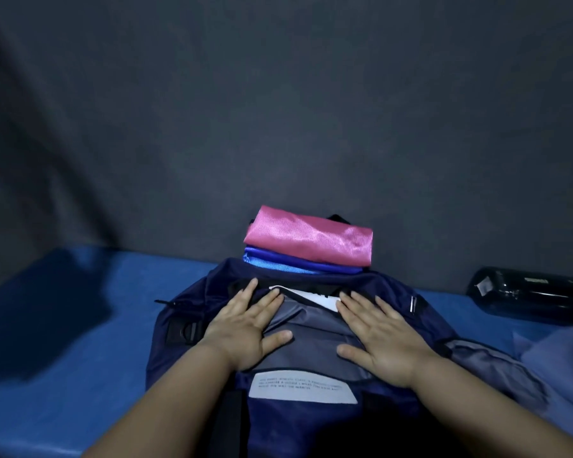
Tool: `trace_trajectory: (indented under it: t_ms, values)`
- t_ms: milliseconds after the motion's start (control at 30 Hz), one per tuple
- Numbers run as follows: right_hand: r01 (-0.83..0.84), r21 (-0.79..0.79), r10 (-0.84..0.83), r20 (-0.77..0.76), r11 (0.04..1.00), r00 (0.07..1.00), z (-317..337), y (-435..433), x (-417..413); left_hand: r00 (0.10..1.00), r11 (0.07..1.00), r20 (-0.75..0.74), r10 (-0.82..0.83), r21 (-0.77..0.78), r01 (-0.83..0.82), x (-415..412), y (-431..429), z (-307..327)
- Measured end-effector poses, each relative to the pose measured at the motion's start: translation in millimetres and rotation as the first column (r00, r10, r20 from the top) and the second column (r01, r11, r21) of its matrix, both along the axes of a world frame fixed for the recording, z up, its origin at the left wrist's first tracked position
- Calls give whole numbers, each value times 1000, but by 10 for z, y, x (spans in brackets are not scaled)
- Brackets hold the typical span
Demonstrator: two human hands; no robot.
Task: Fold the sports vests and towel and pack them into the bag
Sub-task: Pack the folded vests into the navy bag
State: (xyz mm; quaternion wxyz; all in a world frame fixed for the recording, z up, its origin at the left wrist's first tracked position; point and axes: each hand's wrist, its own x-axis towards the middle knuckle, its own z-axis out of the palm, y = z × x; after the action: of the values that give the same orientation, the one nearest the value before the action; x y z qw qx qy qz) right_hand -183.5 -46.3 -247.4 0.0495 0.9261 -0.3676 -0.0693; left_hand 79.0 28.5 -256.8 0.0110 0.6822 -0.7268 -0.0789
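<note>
On the blue worktop (80, 342), centre: navy bag (394, 292) lying flat, its mouth open toward the far side, grey lining (311, 335) exposed. Both hands rest palm-down on the lining, fingers straight and spread, gripping nothing. Left hand (245, 325) sits on the left of the lining, right hand (381, 338) on the right, with the fingertips of both at the edge of the opening. White item (315, 297) shows inside the mouth between the fingertips (cannot tell what it is). White printed label (301, 388) lies near the wrists. At the bag's far end, folded pink vest (308, 241) is stacked on folded blue vests (278, 264); cannot tell if the stack lies on the bag or just behind it. Dark bottle (530, 294) lies on its side, far right. Grey-blue cloth (556, 365) sits at the right edge.
</note>
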Motion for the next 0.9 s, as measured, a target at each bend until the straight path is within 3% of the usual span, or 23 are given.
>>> trace_trajectory:
  t_ms: [300,367,533,633,767,900]
  values:
    - [44,100,-46,18,994,999,16,36,44,995,1000,100,3,11,-4,-119,169,-9]
    - [41,113,-44,29,993,999,8,27,32,999,1000,31,-27,2,27,-52,217,-34]
    - [26,125,-32,43,992,999,-2,6,6,929,987,-368,-32,-156,-28,138,266,-47]
    - [19,126,-28,67,992,997,-19,-10,-3,896,979,-444,-25,-190,-67,144,282,-24]
    - [12,138,-25,89,990,996,-17,-1,-12,956,994,-290,-48,-110,17,136,228,-58]
    - [17,144,-28,80,989,996,9,14,-5,992,999,-126,-6,-39,1,65,210,-56]
